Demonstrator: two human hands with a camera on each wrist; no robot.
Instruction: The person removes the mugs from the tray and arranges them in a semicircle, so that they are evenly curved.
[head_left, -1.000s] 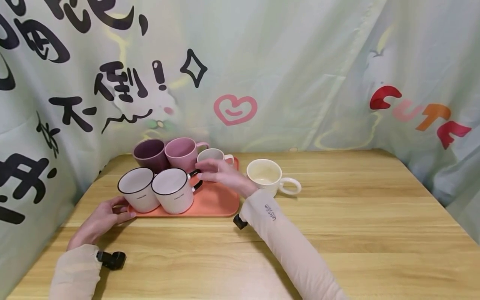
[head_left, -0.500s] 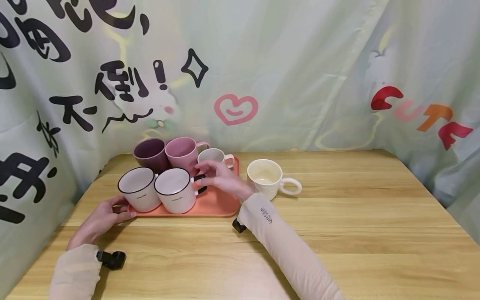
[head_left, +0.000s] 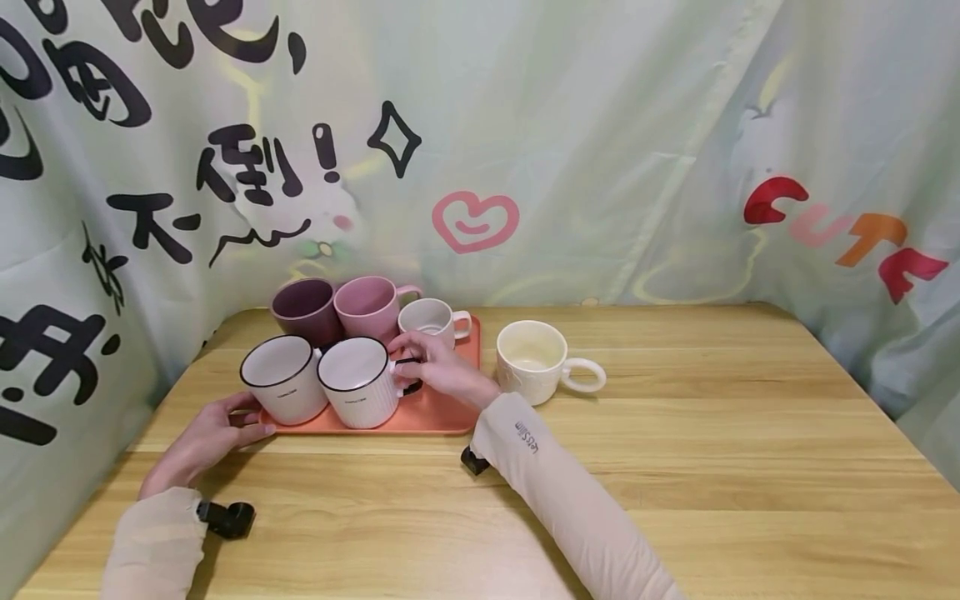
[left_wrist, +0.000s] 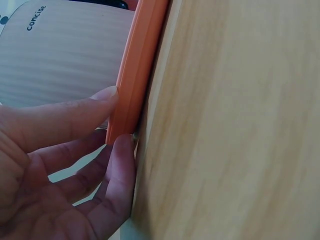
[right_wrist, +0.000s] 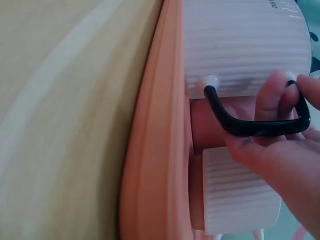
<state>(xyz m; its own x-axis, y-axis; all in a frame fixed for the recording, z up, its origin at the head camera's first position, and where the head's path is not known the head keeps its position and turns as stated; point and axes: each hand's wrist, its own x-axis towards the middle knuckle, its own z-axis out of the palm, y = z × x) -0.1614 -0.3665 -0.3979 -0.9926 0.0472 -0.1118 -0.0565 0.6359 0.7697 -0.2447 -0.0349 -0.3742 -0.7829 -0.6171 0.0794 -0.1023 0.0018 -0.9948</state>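
Observation:
My right hand [head_left: 442,368] grips the black handle [right_wrist: 265,128] of a white, black-rimmed mug [head_left: 360,404], fingers passed through the loop. This ribbed mug is upright at the front of an orange tray [head_left: 450,418]. Beside it on the left is a matching white mug [head_left: 285,402], its handle mostly hidden. At the tray's front left corner, my left hand [head_left: 212,435] pinches the rim; the left wrist view has the thumb [left_wrist: 102,95] on the rim and a finger low at its edge. Behind stand a dark purple mug [head_left: 303,312], a pink mug [head_left: 369,308] and a small white mug [head_left: 426,317].
A cream mug [head_left: 531,375] with a round handle stands on the wooden table [head_left: 712,467], just right of the tray. A printed curtain [head_left: 585,167] hangs along the table's back and sides.
My right fingers have come down and closed round the black handle. The mug they hold has shifted slightly right, away from its matching neighbour. My left hand stays at the tray corner.

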